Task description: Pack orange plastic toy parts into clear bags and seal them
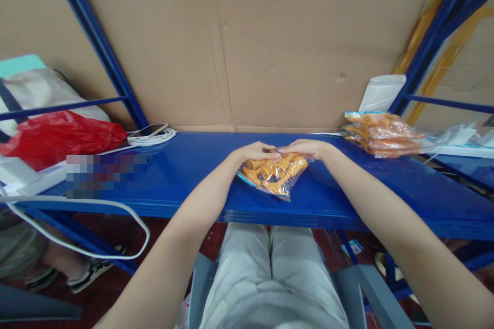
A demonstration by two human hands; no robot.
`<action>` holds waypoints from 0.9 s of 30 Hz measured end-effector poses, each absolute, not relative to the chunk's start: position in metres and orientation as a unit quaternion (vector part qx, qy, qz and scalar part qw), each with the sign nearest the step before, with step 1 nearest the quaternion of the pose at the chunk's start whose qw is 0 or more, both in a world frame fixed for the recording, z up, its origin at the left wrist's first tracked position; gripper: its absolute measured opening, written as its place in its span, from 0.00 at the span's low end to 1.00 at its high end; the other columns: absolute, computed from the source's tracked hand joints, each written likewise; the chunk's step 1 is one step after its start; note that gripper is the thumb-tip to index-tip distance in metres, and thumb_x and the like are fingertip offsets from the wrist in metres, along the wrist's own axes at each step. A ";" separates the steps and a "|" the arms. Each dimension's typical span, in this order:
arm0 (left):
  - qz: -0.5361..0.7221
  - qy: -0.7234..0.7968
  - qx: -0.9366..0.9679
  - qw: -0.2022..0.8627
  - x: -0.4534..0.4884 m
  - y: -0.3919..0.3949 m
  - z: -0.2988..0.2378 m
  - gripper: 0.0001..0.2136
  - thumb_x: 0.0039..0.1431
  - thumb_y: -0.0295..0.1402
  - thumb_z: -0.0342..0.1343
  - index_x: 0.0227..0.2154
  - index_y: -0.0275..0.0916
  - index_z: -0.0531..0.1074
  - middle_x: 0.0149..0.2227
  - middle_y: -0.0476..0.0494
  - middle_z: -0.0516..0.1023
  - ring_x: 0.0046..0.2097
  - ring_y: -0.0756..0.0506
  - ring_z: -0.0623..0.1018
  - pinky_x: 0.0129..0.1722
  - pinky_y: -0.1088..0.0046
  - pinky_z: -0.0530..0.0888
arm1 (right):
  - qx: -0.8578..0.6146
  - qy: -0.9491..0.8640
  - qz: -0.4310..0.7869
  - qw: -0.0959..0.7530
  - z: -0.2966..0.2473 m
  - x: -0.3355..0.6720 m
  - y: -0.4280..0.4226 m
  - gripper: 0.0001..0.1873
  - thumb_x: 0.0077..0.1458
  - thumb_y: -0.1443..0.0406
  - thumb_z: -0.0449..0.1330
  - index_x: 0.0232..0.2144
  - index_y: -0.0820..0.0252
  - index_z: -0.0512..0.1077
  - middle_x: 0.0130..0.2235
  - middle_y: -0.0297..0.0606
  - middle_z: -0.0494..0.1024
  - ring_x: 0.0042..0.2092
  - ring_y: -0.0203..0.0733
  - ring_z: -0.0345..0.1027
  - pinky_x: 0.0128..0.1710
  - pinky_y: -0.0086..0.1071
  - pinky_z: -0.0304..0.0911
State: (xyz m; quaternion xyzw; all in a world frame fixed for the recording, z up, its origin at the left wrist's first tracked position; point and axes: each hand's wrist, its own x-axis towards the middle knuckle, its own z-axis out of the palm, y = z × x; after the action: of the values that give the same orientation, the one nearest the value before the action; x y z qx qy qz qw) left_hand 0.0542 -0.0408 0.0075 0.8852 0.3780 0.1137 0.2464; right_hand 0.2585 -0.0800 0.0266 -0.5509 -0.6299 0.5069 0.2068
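A clear plastic bag [276, 172] filled with orange-yellow pieces rests on the blue shelf, near its front edge. Its rim shows a blue and green printed strip. My left hand [257, 151] grips the bag's far left side, fingers bent over it. At the far right side, my right hand [303, 148] pinches the plastic, and its fingertips come close to those of the left. What exactly the pieces inside are, I cannot make out.
A stack of similar filled bags [380, 133] lies at the right by a white packet [382, 92]. On the left are a red plastic bag [65, 136], a coiled white cable [152, 136] and a hanging cable loop [142, 226]. Cardboard [289, 46] closes the back. Another person's leg [64, 262] shows lower left.
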 end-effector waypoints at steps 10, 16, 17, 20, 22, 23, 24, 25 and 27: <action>0.115 0.405 0.867 0.266 0.053 -0.043 0.010 0.30 0.53 0.50 0.56 0.57 0.41 0.68 0.58 0.44 0.69 0.58 0.42 0.71 0.57 0.68 0.66 | -0.506 -0.578 0.608 0.199 0.022 0.264 -0.079 0.15 0.63 0.65 0.50 0.39 0.66 0.75 0.41 0.45 0.81 0.41 0.38 0.76 0.46 0.31 0.69; 0.222 0.441 0.834 0.246 0.049 -0.038 0.010 0.32 0.56 0.50 0.54 0.60 0.37 0.64 0.62 0.40 0.64 0.61 0.42 0.67 0.59 0.69 0.64 | -0.481 -0.581 0.616 0.226 0.022 0.267 -0.075 0.09 0.59 0.68 0.55 0.38 0.65 0.75 0.41 0.44 0.80 0.40 0.39 0.75 0.45 0.30 0.69; 0.261 0.456 0.818 0.231 0.047 -0.035 0.011 0.30 0.59 0.49 0.52 0.60 0.36 0.64 0.62 0.40 0.64 0.62 0.43 0.66 0.60 0.70 0.64 | -0.482 -0.576 0.615 0.240 0.023 0.269 -0.074 0.09 0.58 0.69 0.55 0.38 0.65 0.74 0.40 0.44 0.80 0.39 0.38 0.75 0.44 0.30 0.69; 0.361 0.514 0.757 0.180 0.039 -0.025 0.013 0.26 0.65 0.45 0.45 0.59 0.34 0.64 0.61 0.39 0.65 0.63 0.44 0.65 0.60 0.69 0.63 | -0.499 -0.549 0.598 0.302 0.029 0.279 -0.070 0.08 0.59 0.70 0.53 0.36 0.65 0.73 0.37 0.42 0.80 0.34 0.35 0.74 0.39 0.28 0.70; 0.392 0.545 0.721 0.168 0.033 -0.019 0.013 0.24 0.66 0.42 0.42 0.59 0.34 0.64 0.60 0.39 0.67 0.62 0.45 0.66 0.60 0.69 0.63 | -0.509 -0.524 0.583 0.355 0.034 0.288 -0.067 0.09 0.60 0.72 0.51 0.34 0.64 0.72 0.34 0.40 0.80 0.30 0.33 0.72 0.34 0.25 0.69; 0.401 0.556 0.709 0.167 0.031 -0.017 0.013 0.24 0.67 0.42 0.41 0.59 0.34 0.65 0.60 0.39 0.67 0.61 0.45 0.67 0.60 0.69 0.64 | -0.509 -0.511 0.576 0.385 0.037 0.294 -0.065 0.10 0.60 0.72 0.50 0.34 0.63 0.71 0.33 0.40 0.79 0.28 0.32 0.71 0.33 0.24 0.68; 0.407 0.565 0.699 0.166 0.029 -0.015 0.012 0.23 0.67 0.41 0.41 0.58 0.34 0.66 0.59 0.39 0.68 0.61 0.45 0.68 0.59 0.70 0.64 | -0.509 -0.498 0.569 0.411 0.040 0.299 -0.064 0.10 0.60 0.72 0.49 0.34 0.63 0.71 0.32 0.39 0.79 0.28 0.32 0.71 0.32 0.23 0.68; 0.409 0.570 0.694 0.163 0.028 -0.014 0.011 0.23 0.66 0.41 0.41 0.57 0.34 0.67 0.59 0.39 0.69 0.61 0.45 0.68 0.59 0.70 0.64 | -0.508 -0.485 0.562 0.438 0.043 0.304 -0.062 0.11 0.60 0.72 0.49 0.33 0.63 0.71 0.32 0.39 0.79 0.28 0.32 0.70 0.31 0.23 0.68; 0.408 0.576 0.691 0.155 0.027 -0.013 0.009 0.23 0.66 0.40 0.42 0.56 0.33 0.69 0.58 0.37 0.70 0.60 0.45 0.68 0.58 0.72 0.64 | -0.501 -0.457 0.543 0.495 0.048 0.314 -0.059 0.11 0.60 0.72 0.49 0.33 0.62 0.71 0.31 0.39 0.78 0.28 0.32 0.71 0.30 0.23 0.68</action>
State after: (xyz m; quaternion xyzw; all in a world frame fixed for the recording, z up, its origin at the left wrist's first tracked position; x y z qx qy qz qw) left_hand 0.0268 -0.0125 0.0094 0.6910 0.5760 0.4083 0.1549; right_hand 0.3144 -0.0589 0.0476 -0.5009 -0.4575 0.5431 0.4949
